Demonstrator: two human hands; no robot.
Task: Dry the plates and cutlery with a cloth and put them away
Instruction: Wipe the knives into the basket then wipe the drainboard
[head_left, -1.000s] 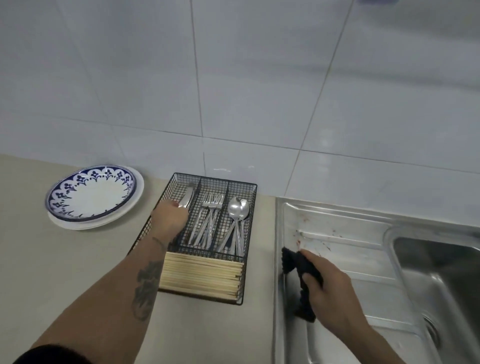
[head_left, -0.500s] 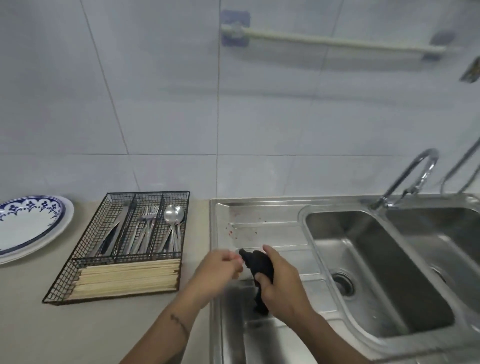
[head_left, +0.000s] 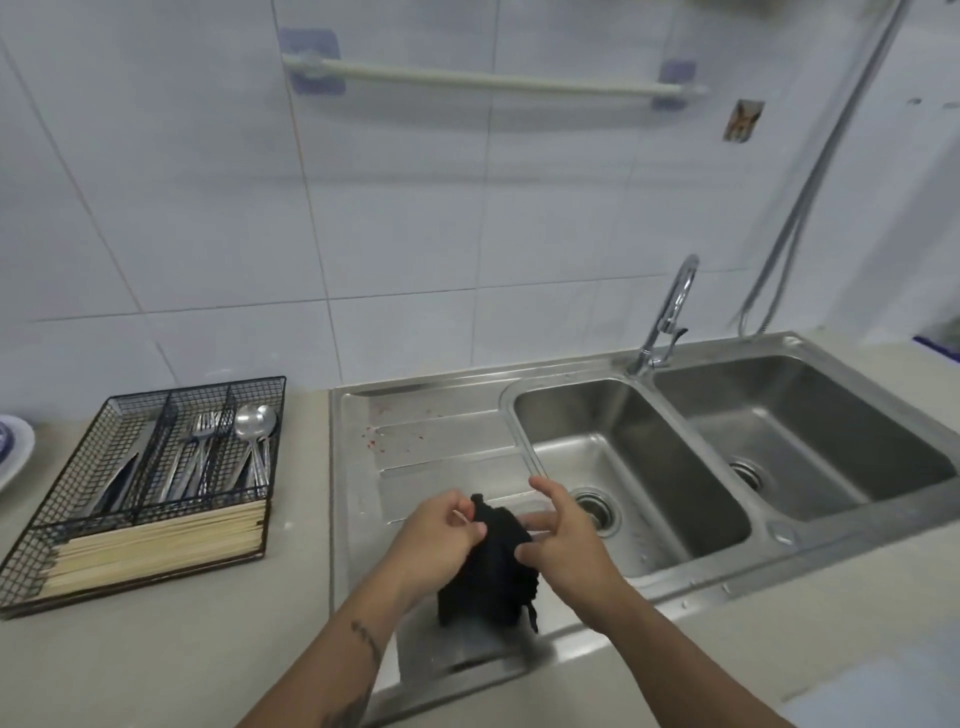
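A black cloth (head_left: 493, 571) hangs bunched between both hands over the steel draining board (head_left: 431, 441). My left hand (head_left: 441, 540) pinches its upper left edge. My right hand (head_left: 561, 545) holds its right side with thumb and lower fingers, the index finger raised. A black wire cutlery tray (head_left: 72, 525) sits on the counter to the left, with knives, forks (head_left: 200, 452), spoons (head_left: 254, 431) and a row of wooden chopsticks (head_left: 156, 545) in it. The rim of a white and blue plate (head_left: 13, 457) shows at the far left edge.
A double steel sink (head_left: 623, 467) lies to the right, with a tap (head_left: 670, 312) behind it. A white rail (head_left: 493, 83) is fixed to the tiled wall above. Beige counter (head_left: 182, 649) runs in front and to the left.
My left hand left the cutlery tray and came over to take hold of the cloth beside my right hand. The view swung right, from the plates toward the sink.
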